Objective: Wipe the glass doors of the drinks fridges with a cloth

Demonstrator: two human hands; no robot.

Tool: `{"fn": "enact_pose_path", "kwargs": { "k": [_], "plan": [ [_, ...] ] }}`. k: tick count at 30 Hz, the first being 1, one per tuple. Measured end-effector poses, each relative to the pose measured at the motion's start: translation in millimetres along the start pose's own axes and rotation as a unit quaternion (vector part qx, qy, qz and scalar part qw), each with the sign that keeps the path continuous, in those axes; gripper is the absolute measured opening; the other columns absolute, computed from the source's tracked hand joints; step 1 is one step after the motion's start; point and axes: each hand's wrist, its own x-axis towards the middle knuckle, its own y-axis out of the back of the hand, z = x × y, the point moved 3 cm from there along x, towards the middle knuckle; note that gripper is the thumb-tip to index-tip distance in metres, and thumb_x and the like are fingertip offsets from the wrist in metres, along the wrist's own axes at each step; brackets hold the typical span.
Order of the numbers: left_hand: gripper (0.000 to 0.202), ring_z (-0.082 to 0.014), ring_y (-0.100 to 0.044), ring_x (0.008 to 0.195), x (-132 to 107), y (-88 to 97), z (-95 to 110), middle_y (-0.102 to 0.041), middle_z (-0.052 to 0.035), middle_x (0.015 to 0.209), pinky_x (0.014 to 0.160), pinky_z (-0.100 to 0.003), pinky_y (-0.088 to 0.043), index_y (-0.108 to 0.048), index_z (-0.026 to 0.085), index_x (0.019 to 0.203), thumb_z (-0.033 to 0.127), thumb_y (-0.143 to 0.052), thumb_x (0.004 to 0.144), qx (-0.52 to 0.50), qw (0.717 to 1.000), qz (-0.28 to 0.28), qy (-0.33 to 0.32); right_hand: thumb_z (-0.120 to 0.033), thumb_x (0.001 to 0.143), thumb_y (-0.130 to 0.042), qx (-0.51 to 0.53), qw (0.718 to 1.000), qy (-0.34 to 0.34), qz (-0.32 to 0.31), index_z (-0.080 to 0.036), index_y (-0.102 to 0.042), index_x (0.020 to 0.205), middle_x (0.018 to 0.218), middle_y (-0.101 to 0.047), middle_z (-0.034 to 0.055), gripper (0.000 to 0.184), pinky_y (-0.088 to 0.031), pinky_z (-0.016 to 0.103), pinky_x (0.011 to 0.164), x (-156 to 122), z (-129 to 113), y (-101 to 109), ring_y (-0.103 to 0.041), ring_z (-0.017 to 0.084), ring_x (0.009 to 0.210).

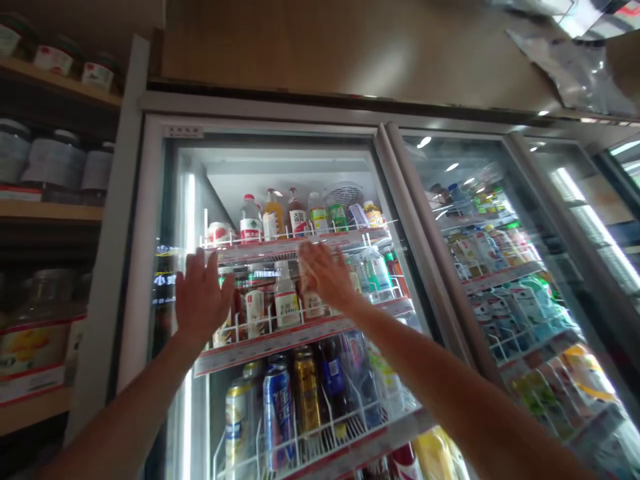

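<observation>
Both my arms reach up toward the glass door (220, 187) of a drinks fridge. My left hand (204, 293) is raised at the door's left side, palm forward and fingers spread, holding nothing. Farther right, my right hand (327, 277) is stretched out before the middle shelf, slightly blurred, its fingers apart. Whether either palm touches the glass I cannot tell. Behind the hands stand a white-labelled bottle (287, 300) and other drinks. On the shelf above is a red-capped water bottle (250, 220); below, a blue can (279, 417) and a gold can (307, 390).
To the right, a second fridge door (425, 160) meets the first at upright grey frames (425, 233). Wooden shelves (55, 210) with jars (55, 160) line the left. A brown panel (325, 47) spans above, with plastic packaging (585, 73) at the upper right.
</observation>
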Motion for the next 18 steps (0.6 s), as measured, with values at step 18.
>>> {"fn": "enact_pose_path", "kwargs": {
  "k": [18],
  "plan": [
    [0.059,-0.0331,-0.017,0.139,-5.0,-2.6,-3.4,-0.027,-0.0156,0.148,0.107,-0.06,-0.021,-0.028,0.016,0.141,0.043,-0.033,0.089,0.01,0.999,0.013,-0.043,-0.027,0.091,-0.026,-0.097,0.965,-0.164,0.183,-0.013,-0.047,0.13,0.129,-0.052,0.0199,0.046,-0.032,0.051,0.098,16.8,126.7,28.2,-0.044,0.028,0.122]
  ]
}}
